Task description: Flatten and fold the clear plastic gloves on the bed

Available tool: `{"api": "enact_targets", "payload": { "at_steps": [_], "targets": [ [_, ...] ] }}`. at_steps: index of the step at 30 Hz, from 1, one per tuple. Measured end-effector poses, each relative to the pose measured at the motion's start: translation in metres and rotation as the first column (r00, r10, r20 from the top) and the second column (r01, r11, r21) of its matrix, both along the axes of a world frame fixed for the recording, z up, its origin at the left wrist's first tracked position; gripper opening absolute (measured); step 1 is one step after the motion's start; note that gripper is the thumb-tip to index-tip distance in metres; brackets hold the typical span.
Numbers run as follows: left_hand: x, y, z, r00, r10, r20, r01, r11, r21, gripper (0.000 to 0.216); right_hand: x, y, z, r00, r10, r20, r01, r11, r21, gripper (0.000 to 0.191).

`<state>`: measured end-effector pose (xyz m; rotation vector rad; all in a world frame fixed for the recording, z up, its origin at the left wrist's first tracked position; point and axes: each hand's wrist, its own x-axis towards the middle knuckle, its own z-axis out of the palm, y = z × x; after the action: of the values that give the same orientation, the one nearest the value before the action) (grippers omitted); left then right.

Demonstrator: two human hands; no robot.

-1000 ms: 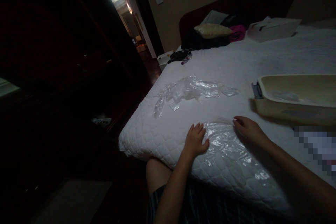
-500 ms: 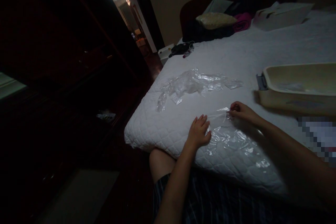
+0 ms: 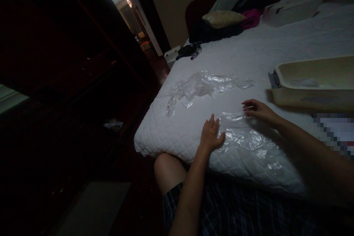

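A clear plastic bag [image 3: 250,140] lies spread and wrinkled on the white quilted bed, near its front edge. At the bag's left edge rests my left hand [image 3: 211,136], open, with its fingers spread and its thumb against the plastic. Just over the bag's upper right corner is my right hand [image 3: 260,112], its fingers parted and loosely curved with nothing visible between them. Farther up the bed sits a crumpled heap of more clear plastic [image 3: 200,86], apart from both hands.
A cream plastic bin [image 3: 312,97] with a grey latch stands to the right, some clear plastic inside. Toward the headboard are a pillow [image 3: 222,19], a magenta roll [image 3: 251,18] and a white box [image 3: 290,13]. Dark furniture fills the left side.
My right hand has let go of the bag's upper edge, its fingers parting. The bag lies flatter there. My left hand's fingers have spread wider along the bag's left side.
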<state>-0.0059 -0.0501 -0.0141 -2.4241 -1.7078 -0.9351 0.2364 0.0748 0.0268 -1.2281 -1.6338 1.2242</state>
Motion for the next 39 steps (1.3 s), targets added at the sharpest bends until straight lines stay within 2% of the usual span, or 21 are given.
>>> {"api": "enact_targets", "payload": {
  "at_steps": [5, 9, 11, 14, 21, 24, 27, 32, 35, 39],
  "targets": [
    [0.002, -0.001, 0.003, 0.996, -0.015, -0.091, 0.013, 1.000, -0.021, 0.044, -0.004, -0.003, -0.004, 1.000, 0.019, -0.002, -0.019, 0.995, -0.098, 0.059],
    [0.002, -0.001, 0.001, 0.991, -0.014, -0.130, 0.013, 1.000, -0.005, 0.042, -0.003, -0.006, -0.001, 0.988, 0.125, 0.085, -0.103, 0.967, -0.233, 0.064],
    [0.001, 0.000, 0.000, 0.990, -0.012, -0.143, 0.011, 1.000, -0.005, 0.043, -0.001, -0.005, 0.000, 0.979, 0.176, 0.099, -0.145, 0.955, -0.259, 0.063],
    [0.001, 0.000, 0.001, 0.989, -0.010, -0.145, 0.007, 1.000, -0.018, 0.047, 0.004, -0.001, 0.000, 0.983, 0.168, 0.072, -0.151, 0.968, -0.203, 0.059],
    [0.001, 0.000, 0.000, 0.996, -0.046, -0.080, 0.045, 0.999, -0.019, 0.066, 0.012, 0.006, -0.003, 0.999, 0.034, 0.031, -0.031, 0.997, -0.069, 0.048],
    [0.000, 0.001, -0.002, 1.000, 0.000, -0.017, -0.001, 1.000, -0.027, 0.072, 0.013, 0.007, -0.006, 1.000, 0.014, 0.022, -0.014, 1.000, -0.005, 0.044],
    [0.000, 0.001, -0.002, 0.999, 0.041, 0.018, -0.040, 0.998, -0.040, 0.062, 0.012, 0.007, -0.010, 0.999, -0.015, 0.035, 0.013, 0.998, 0.055, 0.043],
    [0.000, -0.002, 0.005, 0.999, -0.040, -0.023, 0.039, 0.998, -0.042, 0.036, 0.006, 0.003, -0.022, 0.993, -0.073, 0.097, 0.058, 0.988, 0.145, 0.044],
    [0.000, -0.004, 0.010, 0.995, -0.097, -0.035, 0.095, 0.993, -0.064, 0.035, 0.002, -0.001, -0.025, 0.983, -0.088, 0.161, 0.052, 0.975, 0.214, 0.047],
    [0.000, -0.005, 0.012, 0.984, -0.163, -0.072, 0.156, 0.983, -0.096, 0.040, 0.000, -0.009, -0.018, 0.955, -0.150, 0.257, 0.053, 0.935, 0.350, 0.046]
  ]
}}
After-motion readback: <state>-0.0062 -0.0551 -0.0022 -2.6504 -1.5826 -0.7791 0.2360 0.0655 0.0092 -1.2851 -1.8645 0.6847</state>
